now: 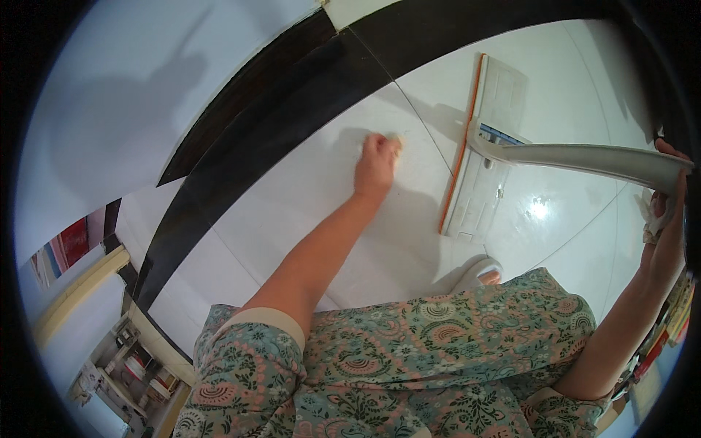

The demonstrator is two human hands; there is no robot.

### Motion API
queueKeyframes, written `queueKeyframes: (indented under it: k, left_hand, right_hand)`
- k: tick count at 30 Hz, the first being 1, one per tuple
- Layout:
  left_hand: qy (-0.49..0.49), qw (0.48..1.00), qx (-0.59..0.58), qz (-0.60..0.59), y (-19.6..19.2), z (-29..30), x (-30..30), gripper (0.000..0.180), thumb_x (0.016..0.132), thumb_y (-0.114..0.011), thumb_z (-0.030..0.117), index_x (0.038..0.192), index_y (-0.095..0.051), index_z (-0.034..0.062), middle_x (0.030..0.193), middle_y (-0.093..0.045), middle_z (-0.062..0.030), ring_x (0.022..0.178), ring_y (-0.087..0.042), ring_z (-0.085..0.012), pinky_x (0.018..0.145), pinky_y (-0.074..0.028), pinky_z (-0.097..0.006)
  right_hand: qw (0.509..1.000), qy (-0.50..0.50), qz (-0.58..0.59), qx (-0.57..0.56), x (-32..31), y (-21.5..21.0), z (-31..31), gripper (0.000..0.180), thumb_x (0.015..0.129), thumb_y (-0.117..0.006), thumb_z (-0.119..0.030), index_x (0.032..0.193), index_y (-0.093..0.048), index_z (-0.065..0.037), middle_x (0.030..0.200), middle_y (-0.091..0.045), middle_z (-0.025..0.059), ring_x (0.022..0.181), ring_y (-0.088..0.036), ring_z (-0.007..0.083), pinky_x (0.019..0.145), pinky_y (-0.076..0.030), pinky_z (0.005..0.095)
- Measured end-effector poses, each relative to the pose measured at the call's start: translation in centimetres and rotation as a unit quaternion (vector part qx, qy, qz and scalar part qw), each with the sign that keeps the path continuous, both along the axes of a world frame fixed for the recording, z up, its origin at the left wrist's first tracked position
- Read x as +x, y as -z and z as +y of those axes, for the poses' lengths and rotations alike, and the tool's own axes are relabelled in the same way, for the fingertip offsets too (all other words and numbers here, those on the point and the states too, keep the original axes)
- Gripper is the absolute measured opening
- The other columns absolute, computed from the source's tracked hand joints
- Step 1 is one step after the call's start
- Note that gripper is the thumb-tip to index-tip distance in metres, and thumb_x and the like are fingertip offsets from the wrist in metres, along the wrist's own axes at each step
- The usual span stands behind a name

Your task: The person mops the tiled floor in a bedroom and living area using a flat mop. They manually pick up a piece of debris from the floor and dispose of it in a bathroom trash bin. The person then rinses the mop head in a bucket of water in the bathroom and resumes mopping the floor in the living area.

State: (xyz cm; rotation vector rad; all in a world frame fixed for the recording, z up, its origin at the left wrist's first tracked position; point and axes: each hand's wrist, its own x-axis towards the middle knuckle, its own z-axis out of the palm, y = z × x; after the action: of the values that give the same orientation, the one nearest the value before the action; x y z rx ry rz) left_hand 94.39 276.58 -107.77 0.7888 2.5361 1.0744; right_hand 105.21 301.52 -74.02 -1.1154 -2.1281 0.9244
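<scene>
Green paisley garment (438,343), cream cuffs (281,319)

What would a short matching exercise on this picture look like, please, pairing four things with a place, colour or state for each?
Column one
1. left grip
2. right grip
3. mop head
4. slipper

Column two
A. on the curved grey handle
B. white, worn on a foot
C. closed on a small pale wad
D. edged with an orange strip

Right pairs: 1-C, 2-A, 3-D, 4-B
</scene>
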Motion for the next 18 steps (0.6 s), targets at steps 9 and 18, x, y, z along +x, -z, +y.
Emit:
queueKeyframes:
  k: [9,18]
  left_hand:
    - [0.023,0.999,-0.014,0.036,-0.6,4.9,-3.4,0.023,0.078,-0.055,0.003,0.099,-0.056,0.0116,0.102,-0.052,-0.0084,0.099,-0.049,-0.0275,0.083,-0.043,-0.036]
    - [0.364,0.93,0.033,0.038,-0.6,2.9,-0.7,0.013,0.078,-0.048,0.007,0.089,-0.053,0.012,0.092,-0.054,-0.0004,0.093,-0.049,-0.0224,0.076,-0.046,-0.033]
  right_hand:
    - [0.999,-0.041,0.022,0.002,0.9,0.7,1.4,0.044,0.078,-0.055,-0.04,0.087,-0.061,0.002,0.074,-0.059,0.005,0.048,-0.037,0.0021,0.041,-0.027,0.0158]
    - [1.0,-0.019,0.015,-0.009,0.5,0.0,1.6,0.047,0.077,-0.057,-0.045,0.09,-0.061,0.001,0.077,-0.059,0.0052,0.05,-0.04,0.0037,0.042,-0.03,0.0157]
